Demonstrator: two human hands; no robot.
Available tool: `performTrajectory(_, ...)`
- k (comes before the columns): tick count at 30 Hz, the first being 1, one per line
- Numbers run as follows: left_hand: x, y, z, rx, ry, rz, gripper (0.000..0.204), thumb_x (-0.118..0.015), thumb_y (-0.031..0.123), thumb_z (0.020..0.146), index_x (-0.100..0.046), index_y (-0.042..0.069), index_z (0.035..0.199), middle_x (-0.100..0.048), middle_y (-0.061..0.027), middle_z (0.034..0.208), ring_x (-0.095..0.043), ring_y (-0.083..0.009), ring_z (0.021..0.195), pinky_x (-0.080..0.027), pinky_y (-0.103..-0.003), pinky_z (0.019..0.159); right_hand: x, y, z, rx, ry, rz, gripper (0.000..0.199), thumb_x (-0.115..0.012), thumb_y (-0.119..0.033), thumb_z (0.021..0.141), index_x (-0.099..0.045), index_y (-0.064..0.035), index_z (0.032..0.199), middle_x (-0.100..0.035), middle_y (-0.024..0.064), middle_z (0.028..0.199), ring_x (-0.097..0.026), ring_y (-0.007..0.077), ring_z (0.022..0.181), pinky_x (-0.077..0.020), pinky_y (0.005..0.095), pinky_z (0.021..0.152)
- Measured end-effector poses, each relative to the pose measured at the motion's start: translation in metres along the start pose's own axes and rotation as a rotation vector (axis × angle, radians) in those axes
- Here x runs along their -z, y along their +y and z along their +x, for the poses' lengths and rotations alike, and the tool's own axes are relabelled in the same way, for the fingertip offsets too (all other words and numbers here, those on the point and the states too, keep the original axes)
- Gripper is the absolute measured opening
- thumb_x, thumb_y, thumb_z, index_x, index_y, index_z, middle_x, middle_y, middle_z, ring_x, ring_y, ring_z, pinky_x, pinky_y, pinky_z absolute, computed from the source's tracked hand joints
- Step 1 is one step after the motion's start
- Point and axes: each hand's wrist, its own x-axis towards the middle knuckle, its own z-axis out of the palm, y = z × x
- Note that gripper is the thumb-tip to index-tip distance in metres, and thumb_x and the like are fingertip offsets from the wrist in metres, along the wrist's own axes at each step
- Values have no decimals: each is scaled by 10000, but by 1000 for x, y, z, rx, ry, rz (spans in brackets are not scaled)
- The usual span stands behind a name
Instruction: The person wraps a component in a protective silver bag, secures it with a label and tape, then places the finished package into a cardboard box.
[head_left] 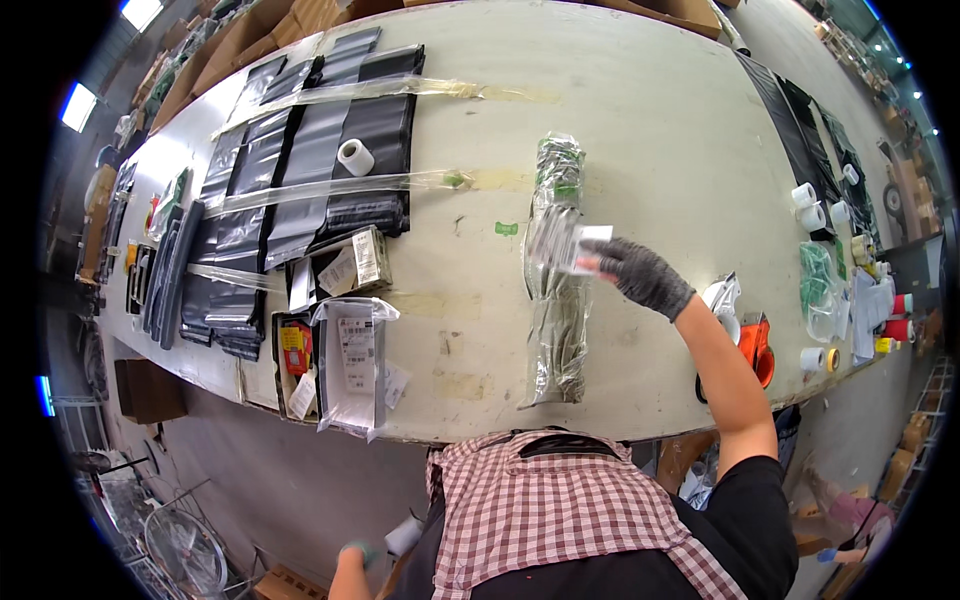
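Table (640, 130) spans the view, bare cream room toward twelve o'clock. Black bags (300, 170) under clear tape strips lie at ten o'clock. A long clear-wrapped bundle (556, 300) lies at centre, reaching nearly to the near edge. Boxes of printed labels (340, 340) sit at eight o'clock. The gloved right hand (640, 275) pinches a white label (585, 250) against the bundle. The left hand (360, 552), low at seven o'clock, clasps a white roll (404, 536).
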Motion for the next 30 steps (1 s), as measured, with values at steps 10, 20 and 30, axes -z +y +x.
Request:
performTrajectory(10,316,370,-251,-1454,1288,-154,452,-560,51,788,-585,128,1233,-611,-136,1097,-568,-338,1048,-439,-446,910,-22,-21,5,-187,-136,-347,627,-565,-51,754,-459,-214,1349,-485,128,1332,-578,328,1003,-487,413,871)
performTrajectory(20,361,586,-181,-760,1128,-51,984,-681,456,764,-104,226,1527,-91,-231,1536,-302,-457,1339,-376,-432,1040,-127,-19,-63,-492,283,-361,465,-512,-47,786,-549,-86,1248,-614,131,1186,-577,319,1003,-460,427,897)
performTrajectory(30,327,531,-114,-833,841,-641,1189,-722,524,600,-77,113,1509,-583,-268,1182,-582,-372,1112,-420,-444,980,-161,-40,-19,-470,696,1335,371,-520,-220,939,-461,-58,1268,-556,56,1117,-568,162,997,-474,329,876)
